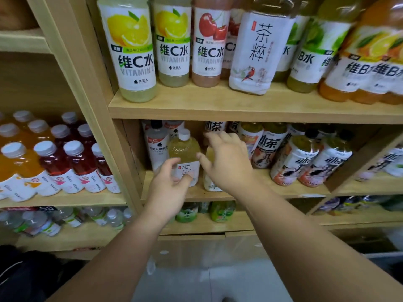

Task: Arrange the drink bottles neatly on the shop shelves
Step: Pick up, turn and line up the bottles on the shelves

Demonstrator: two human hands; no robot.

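On middle shelf (pixel 272 190) | left hand (pixel 169 188) touching tea bottle (pixel 185 152) | right hand (pixel 226 160) spread

A pale tiled floor (pixel 229 284) is seen below the shelving; a dark bag (pixel 24 273) is seen at lower left.

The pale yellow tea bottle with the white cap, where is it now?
The pale yellow tea bottle stands on the middle shelf, left of centre in the head view, between the left hand and right hand.
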